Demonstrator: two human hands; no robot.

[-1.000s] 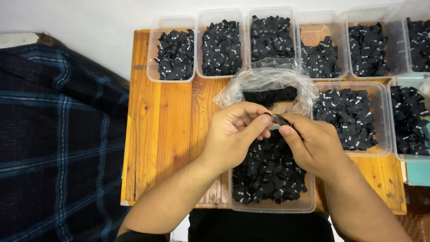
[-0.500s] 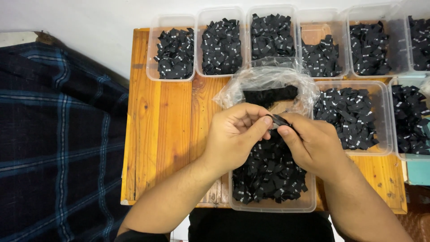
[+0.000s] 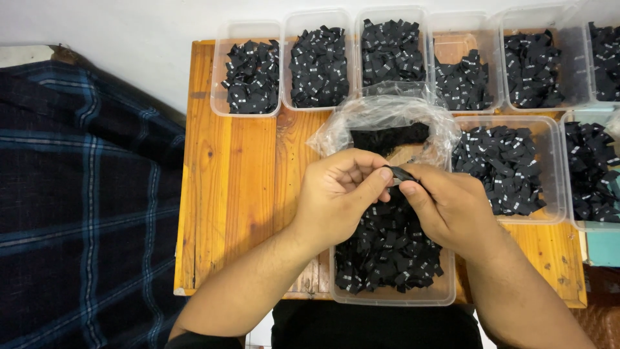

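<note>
My left hand [image 3: 339, 190] and my right hand [image 3: 445, 203] meet over a clear plastic tub [image 3: 387, 298] heaped with small black fabric labels [image 3: 387, 255]. Between the fingertips of both hands is pinched one small black label [image 3: 399, 174], held just above the heap. Behind the hands lies a crumpled clear plastic bag [image 3: 381, 116] with more black labels inside it. My forearms reach in from the bottom edge of the view.
A wooden table [image 3: 239, 194] carries a back row of clear tubs [image 3: 252, 77] full of black labels, and two more tubs [image 3: 510, 168] to the right. A dark blue plaid cloth [image 3: 84, 207] covers the area left of the table. A white wall is behind.
The hands have stayed in the same spot over the tub; only the fingers have shifted slightly on the small label.
</note>
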